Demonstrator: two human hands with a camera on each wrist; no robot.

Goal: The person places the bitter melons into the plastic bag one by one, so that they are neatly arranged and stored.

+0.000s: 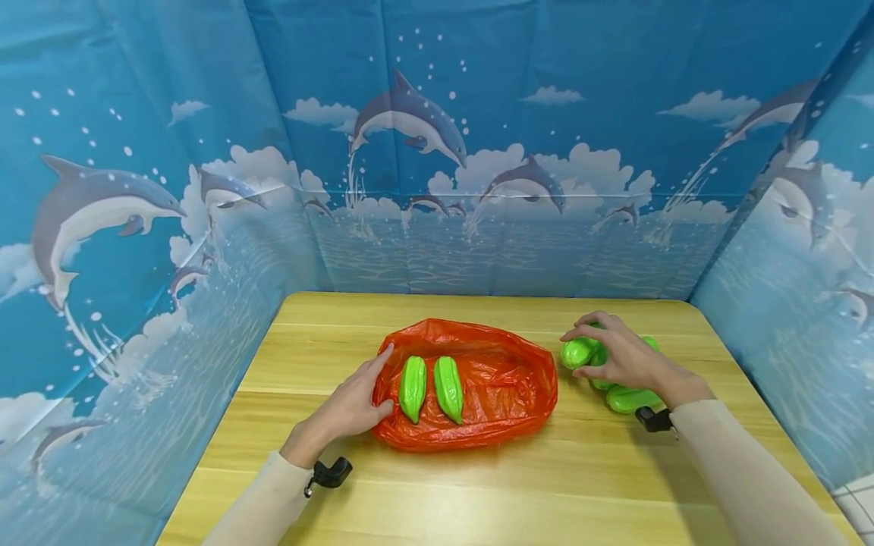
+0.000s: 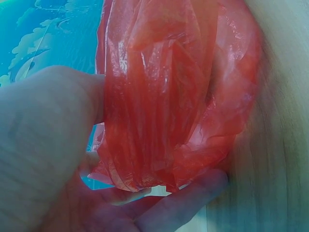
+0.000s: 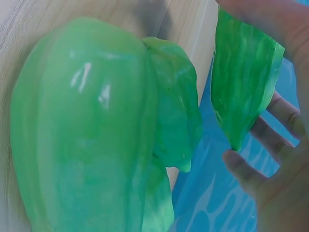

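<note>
My left hand is at the left end of a red plastic bag whose mouth is spread wide. In the left wrist view, its thumb and fingers hold the bag's side between them. Two ridged green fruits, pointed at one end and shiny, lie side by side in the bag's left half. To the right of the bag, my right hand grips another such fruit between thumb and fingers. Several more green fruits lie under and beside this hand, partly hidden by it.
The wooden table has a blue dolphin-print sheet hanging behind it and along both sides. Each wrist wears a black camera mount. A large smooth green fruit fills much of the right wrist view.
</note>
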